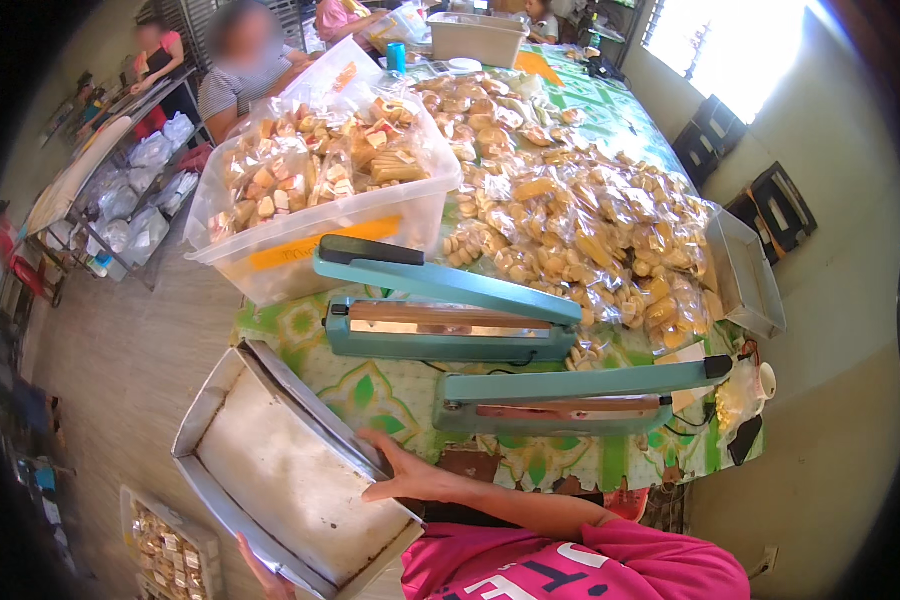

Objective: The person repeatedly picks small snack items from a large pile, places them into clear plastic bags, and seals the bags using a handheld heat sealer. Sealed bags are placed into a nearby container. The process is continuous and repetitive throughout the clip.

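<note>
A shallow, worn metal tray (285,457) is tilted between my two hands, its inside bare and stained brown along the seams. My right hand (401,472) grips its upper right wall, thumb inside, with another metal tray (307,405) lying along that wall under my fingers. At the bottom edge of the picture, my left hand (262,570) holds the lower left side; most of it is hidden by the metal. Just beyond stand two teal impulse heat sealers, one (450,330) with its arm raised, the other (551,405) nearer me.
A translucent plastic bin (330,217) full of bagged baked goods stands at the table's left edge. Many bagged biscuits (570,225) are heaped right of it, beside another metal tray (750,277). On the floor at lower left is a crate (213,555) of packed goods. People work across the table.
</note>
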The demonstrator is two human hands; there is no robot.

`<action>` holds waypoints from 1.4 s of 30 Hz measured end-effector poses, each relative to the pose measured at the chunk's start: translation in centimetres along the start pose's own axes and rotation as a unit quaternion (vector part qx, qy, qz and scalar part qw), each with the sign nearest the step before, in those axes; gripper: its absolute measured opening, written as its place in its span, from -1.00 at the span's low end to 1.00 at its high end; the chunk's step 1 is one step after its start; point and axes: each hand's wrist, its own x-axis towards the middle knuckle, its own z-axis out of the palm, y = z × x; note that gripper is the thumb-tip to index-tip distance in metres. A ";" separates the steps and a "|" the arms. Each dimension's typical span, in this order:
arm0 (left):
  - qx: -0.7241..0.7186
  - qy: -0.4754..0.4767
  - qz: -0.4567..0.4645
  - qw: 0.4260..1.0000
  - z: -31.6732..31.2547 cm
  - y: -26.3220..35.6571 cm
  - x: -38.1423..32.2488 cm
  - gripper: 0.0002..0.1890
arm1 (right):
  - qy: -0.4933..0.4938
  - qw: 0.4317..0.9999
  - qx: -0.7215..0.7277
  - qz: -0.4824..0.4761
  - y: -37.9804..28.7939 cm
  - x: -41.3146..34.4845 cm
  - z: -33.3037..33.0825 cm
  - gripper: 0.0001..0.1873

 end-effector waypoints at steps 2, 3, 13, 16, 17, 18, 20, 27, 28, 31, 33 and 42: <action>0.015 0.025 0.022 0.999 0.3 0.2 -1.0 -0.09 | -0.025 0.999 -0.032 0.021 0.3 0.3 -0.3 -0.12; 0.022 0.018 0.031 0.999 0.4 0.5 -1.4 -0.09 | -0.030 0.997 -0.062 0.041 0.2 0.4 -0.5 -0.15; 0.468 0.056 0.400 0.786 9.4 10.7 -2.1 -0.28 | -0.068 0.988 -0.041 0.133 -2.3 1.7 -1.1 -0.37; 0.559 -0.064 0.468 0.682 15.0 13.8 -2.4 -0.32 | -0.062 0.989 -0.064 0.115 -2.1 1.6 -1.3 -0.37; 0.638 -0.120 0.487 0.584 16.9 13.9 -2.3 -0.36 | -0.062 0.989 -0.084 0.101 -1.9 1.5 -1.2 -0.37; 0.679 -0.183 0.515 0.490 18.7 13.7 -2.0 -0.40 | -0.051 0.990 -0.094 0.092 -1.8 1.3 -1.0 -0.37; 0.712 -0.275 0.536 0.361 22.2 12.5 -0.7 -0.46 | -0.025 0.988 -0.138 0.064 -1.5 0.9 -0.4 -0.36; 0.802 -0.452 0.354 0.166 26.6 9.1 4.6 -0.54 | -0.024 0.980 -0.184 0.065 -1.7 -0.5 1.1 -0.33; 0.788 -0.471 0.342 0.200 26.3 9.2 5.2 -0.55 | -0.024 0.981 -0.182 0.069 -1.8 -0.5 1.1 -0.33; 0.755 -0.507 0.329 0.254 24.9 9.5 6.1 -0.56 | -0.041 0.981 -0.179 0.063 -2.0 -0.4 1.1 -0.32; 0.745 -0.512 0.342 0.257 23.6 9.8 5.9 -0.51 | -0.048 0.979 -0.193 0.042 -1.9 -0.7 1.3 -0.32; 0.751 -0.434 0.328 0.375 16.9 11.5 1.7 -0.47 | -0.094 0.977 -0.182 -0.066 -0.1 -1.3 3.8 -0.23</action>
